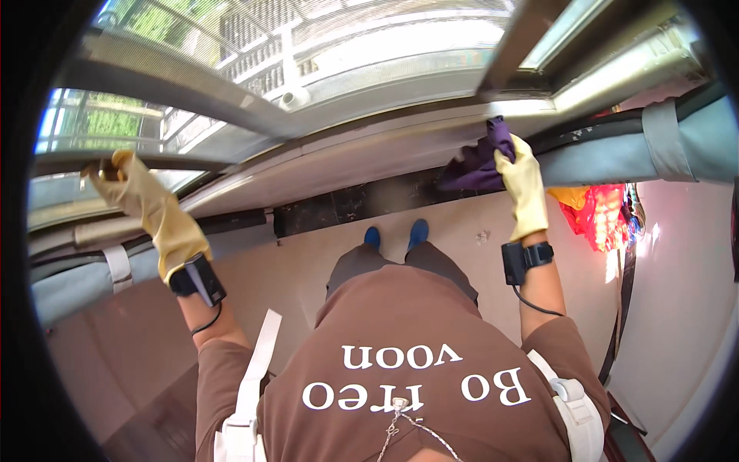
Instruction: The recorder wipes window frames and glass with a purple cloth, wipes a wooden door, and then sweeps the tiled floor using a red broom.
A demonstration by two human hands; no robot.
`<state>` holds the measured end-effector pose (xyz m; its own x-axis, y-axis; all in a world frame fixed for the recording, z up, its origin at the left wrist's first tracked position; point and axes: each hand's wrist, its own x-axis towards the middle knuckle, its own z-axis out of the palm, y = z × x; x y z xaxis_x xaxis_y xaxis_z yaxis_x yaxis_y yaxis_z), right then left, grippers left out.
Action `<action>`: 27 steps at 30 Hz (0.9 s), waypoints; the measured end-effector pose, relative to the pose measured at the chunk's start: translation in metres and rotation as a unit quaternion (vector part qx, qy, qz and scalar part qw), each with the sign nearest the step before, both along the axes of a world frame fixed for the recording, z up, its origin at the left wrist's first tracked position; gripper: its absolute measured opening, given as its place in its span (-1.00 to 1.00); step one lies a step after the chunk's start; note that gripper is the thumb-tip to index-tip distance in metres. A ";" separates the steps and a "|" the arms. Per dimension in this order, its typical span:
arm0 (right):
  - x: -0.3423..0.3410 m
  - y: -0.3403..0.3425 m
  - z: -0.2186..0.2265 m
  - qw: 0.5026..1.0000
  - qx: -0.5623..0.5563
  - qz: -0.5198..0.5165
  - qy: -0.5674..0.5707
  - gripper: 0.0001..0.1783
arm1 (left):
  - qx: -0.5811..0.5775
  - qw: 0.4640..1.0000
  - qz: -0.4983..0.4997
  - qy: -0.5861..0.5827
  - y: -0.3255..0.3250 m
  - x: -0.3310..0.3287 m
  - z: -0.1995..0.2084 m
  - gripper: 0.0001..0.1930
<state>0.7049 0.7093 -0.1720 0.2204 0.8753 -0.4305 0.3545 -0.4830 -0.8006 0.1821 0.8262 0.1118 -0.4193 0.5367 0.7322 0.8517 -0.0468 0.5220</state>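
Both of my hands wear pale yellow rubber gloves. My right hand is closed around a bunched purple cloth, whose loose end hangs to the left over the window ledge. Out to the far left, my left hand has its fingers curled round the brown frame of a window sash. A small brownish part shows between the fingers there, too blurred to name. The window frame runs across the top, with glass and a white railing beyond it.
Grey-blue curtains tied with straps bulge at the right and left of the window. Red and yellow shiny items hang below the right curtain. A dark tiled strip lies past my blue shoes.
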 end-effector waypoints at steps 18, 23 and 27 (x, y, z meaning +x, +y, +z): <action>-0.006 0.111 -0.014 0.916 0.269 -0.294 0.037 -0.73 | -0.052 0.914 -0.302 -0.268 -0.010 0.190 -0.059 -0.40; -0.164 0.054 -0.053 0.871 0.424 0.006 -0.250 -0.64 | -0.084 0.929 -0.283 -0.223 -0.017 0.195 -0.062 -0.45; -0.196 0.074 0.008 0.864 0.403 0.302 0.001 -0.63 | -0.098 0.922 -0.310 -0.210 -0.017 0.178 -0.066 -0.50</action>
